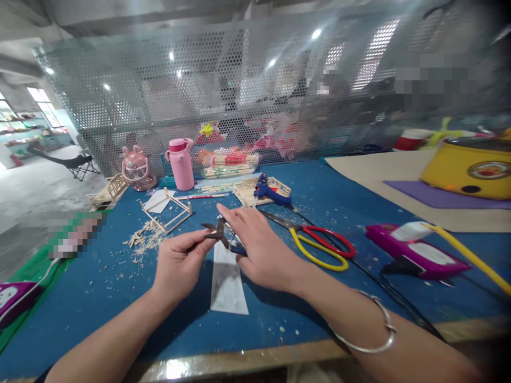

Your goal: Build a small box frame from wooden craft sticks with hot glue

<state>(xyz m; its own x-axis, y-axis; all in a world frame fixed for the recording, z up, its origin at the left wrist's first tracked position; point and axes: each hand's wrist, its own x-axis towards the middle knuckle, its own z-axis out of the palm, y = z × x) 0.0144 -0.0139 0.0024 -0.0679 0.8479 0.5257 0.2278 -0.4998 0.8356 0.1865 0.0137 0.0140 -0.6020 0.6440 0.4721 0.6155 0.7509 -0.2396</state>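
Note:
My right hand (261, 247) is wrapped round the handles of a pair of cutting pliers (219, 231), whose dark jaws point left and look parted. My left hand (179, 261) pinches with thumb and fingertips right by the jaws; whatever lies in that pinch is hidden. Beneath both hands is a strip of white paper (227, 290) on the blue table. Beyond my left hand stands a frame of thin wooden sticks (167, 210), beside a pile of cut stick pieces and crumbs (147, 239).
Scissors (319, 244) with red and yellow handles and a blue glue gun (271, 192) lie to the right. A purple power strip (417, 255) and yellow pot (467, 167) are farther right. A pink bottle (181, 165), pink cup (138, 170) and bundled sticks (231, 165) line the back.

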